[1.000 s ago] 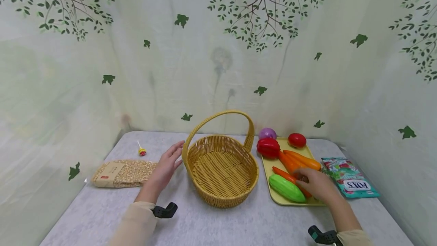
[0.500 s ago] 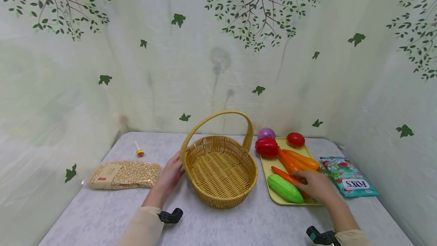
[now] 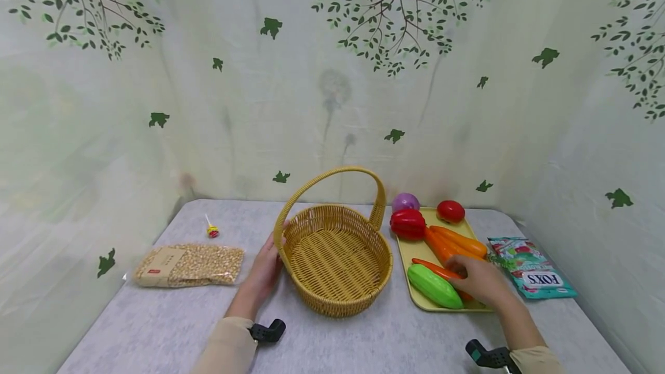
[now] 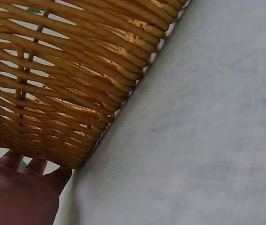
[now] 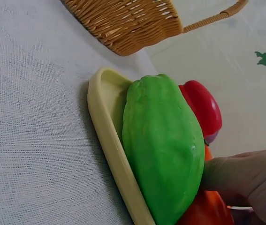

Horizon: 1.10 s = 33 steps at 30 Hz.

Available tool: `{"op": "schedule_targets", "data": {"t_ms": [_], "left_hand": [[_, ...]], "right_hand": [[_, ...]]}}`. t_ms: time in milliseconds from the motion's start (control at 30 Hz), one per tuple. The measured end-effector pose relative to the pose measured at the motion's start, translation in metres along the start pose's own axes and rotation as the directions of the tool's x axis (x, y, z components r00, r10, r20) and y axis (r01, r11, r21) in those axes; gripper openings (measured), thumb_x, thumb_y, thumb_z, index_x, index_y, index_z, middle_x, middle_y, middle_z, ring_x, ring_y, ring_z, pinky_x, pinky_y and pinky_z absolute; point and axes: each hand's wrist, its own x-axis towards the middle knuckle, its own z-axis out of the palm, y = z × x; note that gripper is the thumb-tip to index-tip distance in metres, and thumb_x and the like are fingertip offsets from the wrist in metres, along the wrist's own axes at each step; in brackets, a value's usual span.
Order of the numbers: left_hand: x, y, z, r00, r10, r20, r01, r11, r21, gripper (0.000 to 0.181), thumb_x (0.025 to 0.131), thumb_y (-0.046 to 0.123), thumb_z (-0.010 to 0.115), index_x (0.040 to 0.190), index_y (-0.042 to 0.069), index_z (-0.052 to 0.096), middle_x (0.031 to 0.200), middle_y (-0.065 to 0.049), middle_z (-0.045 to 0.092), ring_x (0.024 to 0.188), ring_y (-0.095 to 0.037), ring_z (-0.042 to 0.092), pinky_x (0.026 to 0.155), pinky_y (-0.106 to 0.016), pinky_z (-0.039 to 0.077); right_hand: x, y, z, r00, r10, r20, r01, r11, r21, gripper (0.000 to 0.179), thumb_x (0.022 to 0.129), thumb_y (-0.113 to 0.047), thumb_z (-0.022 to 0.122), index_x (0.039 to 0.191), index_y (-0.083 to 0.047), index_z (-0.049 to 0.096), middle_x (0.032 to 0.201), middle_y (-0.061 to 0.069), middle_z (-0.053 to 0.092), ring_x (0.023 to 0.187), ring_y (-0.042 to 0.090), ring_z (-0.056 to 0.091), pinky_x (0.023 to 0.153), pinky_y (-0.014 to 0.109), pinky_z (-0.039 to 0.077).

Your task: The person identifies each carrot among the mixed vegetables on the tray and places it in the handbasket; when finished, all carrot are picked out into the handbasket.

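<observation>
My left hand lies against the outer left side of a round wicker basket with a tall arched handle. In the left wrist view its fingers reach up to the woven wall, tips hidden behind it. On the right, my right hand pinches a red-orange tapered vegetable on a pale yellow tray. The hand hides its thick end. Just in front lies a green ribbed gourd, with the thumb beside it in the right wrist view.
Farther up the tray lie orange carrots, a red bell pepper and a tomato; a purple onion is behind the pepper. A teal candy bag lies right. Left are a bag of kernels and a lollipop.
My left hand has moved right, from just beside the basket to against its side. The right hand has stayed at the red-orange vegetable, whose thin tip has shifted slightly.
</observation>
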Motion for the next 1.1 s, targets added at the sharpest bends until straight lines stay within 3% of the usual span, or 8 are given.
{"op": "schedule_targets", "data": {"t_ms": [167, 333, 567, 700, 833, 933, 1100], "left_hand": [[0.0, -0.002, -0.001, 1.0, 0.02, -0.007, -0.02, 1.0, 0.012, 0.051, 0.107, 0.027, 0.039, 0.157, 0.02, 0.031, 0.168, -0.001, 0.021, 0.156, -0.021, 0.009, 0.126, -0.047, 0.001], [0.0, -0.004, -0.001, 1.0, 0.027, 0.004, -0.027, 1.0, 0.013, 0.051, 0.108, 0.027, 0.037, 0.158, 0.022, 0.028, 0.167, -0.002, 0.02, 0.155, -0.02, 0.011, 0.126, -0.045, 0.001], [-0.004, -0.005, 0.003, 0.999, 0.036, 0.023, -0.038, 0.995, 0.087, 0.052, 0.109, 0.03, 0.032, 0.159, 0.024, 0.021, 0.168, -0.003, 0.016, 0.155, -0.021, 0.009, 0.126, -0.046, 0.002], [-0.012, -0.008, -0.001, 1.0, 0.011, -0.014, -0.01, 0.994, 0.105, 0.05, 0.109, 0.031, 0.032, 0.158, 0.025, 0.023, 0.166, -0.002, 0.019, 0.154, -0.02, 0.011, 0.126, -0.046, 0.002], [-0.014, -0.006, -0.004, 1.0, 0.003, 0.009, -0.004, 0.998, 0.065, 0.05, 0.109, 0.036, 0.033, 0.158, 0.028, 0.023, 0.166, 0.002, 0.019, 0.154, -0.017, 0.01, 0.126, -0.046, 0.0], [-0.008, -0.004, -0.003, 0.999, 0.022, 0.039, -0.023, 0.999, 0.036, 0.051, 0.108, 0.039, 0.035, 0.157, 0.029, 0.023, 0.166, 0.003, 0.019, 0.154, -0.017, 0.009, 0.126, -0.047, -0.001], [-0.005, -0.007, -0.001, 1.0, 0.002, 0.028, -0.005, 0.995, 0.104, 0.05, 0.108, 0.041, 0.034, 0.156, 0.033, 0.021, 0.166, 0.003, 0.016, 0.155, -0.018, 0.004, 0.126, -0.049, -0.003]], "right_hand": [[0.001, -0.001, -0.001, 1.0, -0.004, 0.015, 0.005, 0.999, -0.034, 0.039, 0.085, -0.033, 0.078, 0.119, -0.013, 0.072, 0.11, 0.003, 0.073, 0.099, 0.022, 0.062, 0.093, 0.053, 0.051], [0.002, -0.001, -0.004, 1.0, 0.005, 0.022, -0.005, 1.0, -0.005, 0.042, 0.084, -0.037, 0.078, 0.119, -0.014, 0.072, 0.11, 0.003, 0.073, 0.098, 0.022, 0.062, 0.09, 0.052, 0.052], [0.0, -0.007, -0.009, 0.99, -0.066, -0.127, 0.069, 0.997, 0.018, 0.038, 0.084, -0.029, 0.078, 0.118, -0.014, 0.071, 0.111, 0.009, 0.071, 0.095, 0.023, 0.058, 0.08, 0.045, 0.052], [-0.001, -0.018, -0.005, 0.983, -0.08, -0.168, 0.101, 0.988, 0.115, 0.04, 0.085, -0.023, 0.076, 0.122, -0.011, 0.067, 0.118, 0.014, 0.066, 0.1, 0.027, 0.057, 0.082, 0.043, 0.055], [0.0, -0.036, -0.007, 0.968, -0.101, -0.228, 0.153, 0.963, 0.223, 0.044, 0.089, -0.018, 0.072, 0.13, -0.01, 0.058, 0.119, 0.014, 0.061, 0.102, 0.027, 0.058, 0.083, 0.034, 0.055], [0.001, -0.05, -0.015, 0.94, -0.16, -0.301, 0.243, 0.933, 0.265, 0.046, 0.092, -0.015, 0.07, 0.134, -0.011, 0.052, 0.119, 0.013, 0.06, 0.103, 0.028, 0.058, 0.083, 0.031, 0.053], [0.001, -0.073, -0.014, 0.914, -0.261, -0.31, 0.366, 0.86, 0.356, 0.036, 0.098, -0.019, 0.063, 0.132, -0.015, 0.052, 0.126, 0.012, 0.058, 0.11, 0.03, 0.058, 0.085, 0.027, 0.053]]}}
